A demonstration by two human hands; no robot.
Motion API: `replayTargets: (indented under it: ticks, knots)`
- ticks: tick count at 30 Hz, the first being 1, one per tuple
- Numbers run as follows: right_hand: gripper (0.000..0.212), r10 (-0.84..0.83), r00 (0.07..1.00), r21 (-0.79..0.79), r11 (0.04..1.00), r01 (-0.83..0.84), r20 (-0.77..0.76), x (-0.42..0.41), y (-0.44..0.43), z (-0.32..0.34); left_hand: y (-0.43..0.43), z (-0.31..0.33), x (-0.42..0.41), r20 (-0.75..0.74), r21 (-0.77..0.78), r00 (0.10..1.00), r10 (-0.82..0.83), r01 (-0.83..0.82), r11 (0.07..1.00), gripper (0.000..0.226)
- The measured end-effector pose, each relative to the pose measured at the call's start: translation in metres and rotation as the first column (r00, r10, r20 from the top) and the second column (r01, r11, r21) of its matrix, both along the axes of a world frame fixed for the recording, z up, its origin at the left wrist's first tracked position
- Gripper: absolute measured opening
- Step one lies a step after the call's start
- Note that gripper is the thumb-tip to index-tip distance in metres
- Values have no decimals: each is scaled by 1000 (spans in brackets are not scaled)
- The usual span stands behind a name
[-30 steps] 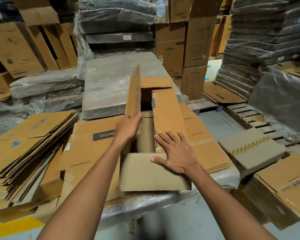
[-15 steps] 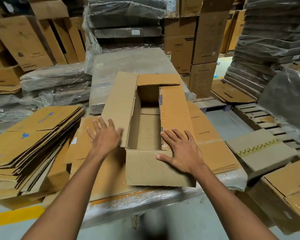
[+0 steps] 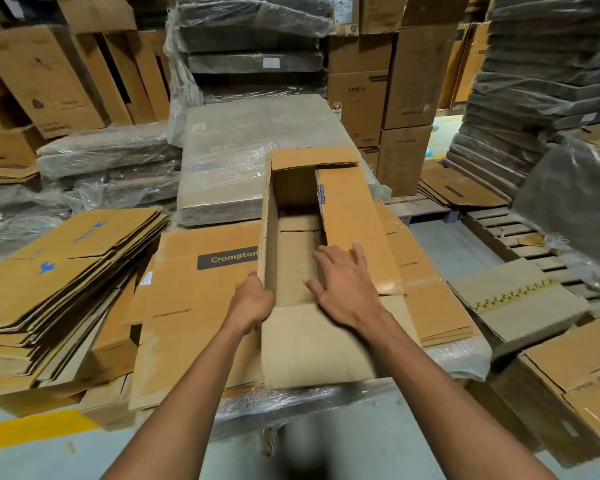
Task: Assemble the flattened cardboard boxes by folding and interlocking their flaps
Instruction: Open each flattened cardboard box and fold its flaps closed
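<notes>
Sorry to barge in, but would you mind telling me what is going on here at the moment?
A person is assembling a long cardboard box on a stack of flat cartons. Their left hand grips the box's left wall at the near corner, while the right hand lies spread on the right long flap, which is folded inward. The far end flap is folded over; the near end flap hangs outward, and the top is open.

A warehouse: shrink-wrapped bundles of cardboard (image 3: 257,161) surrounded by stacked flattened cartons (image 3: 59,271), piled boxes (image 3: 406,77) behind, wooden pallets (image 3: 510,233) to the right.
</notes>
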State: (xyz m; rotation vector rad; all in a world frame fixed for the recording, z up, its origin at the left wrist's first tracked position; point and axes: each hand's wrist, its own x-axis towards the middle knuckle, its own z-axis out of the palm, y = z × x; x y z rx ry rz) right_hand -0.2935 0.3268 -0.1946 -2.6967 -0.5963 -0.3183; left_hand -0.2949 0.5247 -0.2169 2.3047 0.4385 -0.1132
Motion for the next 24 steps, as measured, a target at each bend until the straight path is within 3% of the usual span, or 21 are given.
replayTargets:
  ticks: [2, 5, 7, 11, 15, 19, 24]
  knots:
    - [48, 76, 994, 134, 989, -65, -76, 3, 31, 10, -16, 1, -16, 13, 22, 1000, -22, 22, 1000, 49]
    - [50, 23, 933, 327, 939, 103, -358, 12, 71, 20, -42, 3, -49, 92, -2, 980, -178, 179, 984, 53]
    - [51, -50, 880, 291, 933, 210, -473, 21, 86, 17, -43, 5, -65, 92, -102, 969, -229, 238, 966, 58]
    - [44, -104, 877, 186, 959, 213, -469, 35, 91, 10, -9, 9, -66, 39, -237, 965, -260, 262, 935, 76]
    - [33, -52, 914, 109, 989, 104, -403, 36, 80, 15, 15, 14, -46, 170, -39, 953, -249, 259, 965, 52]
    - [29, 8, 931, -10, 1000, -12, -364, 36, 45, 24, 20, 21, -16, 291, 206, 903, -316, 264, 942, 60]
    - [60, -30, 954, -175, 984, -24, -299, 27, -24, 38, 17, 24, 10, 385, 534, 808, -445, 198, 822, 81]
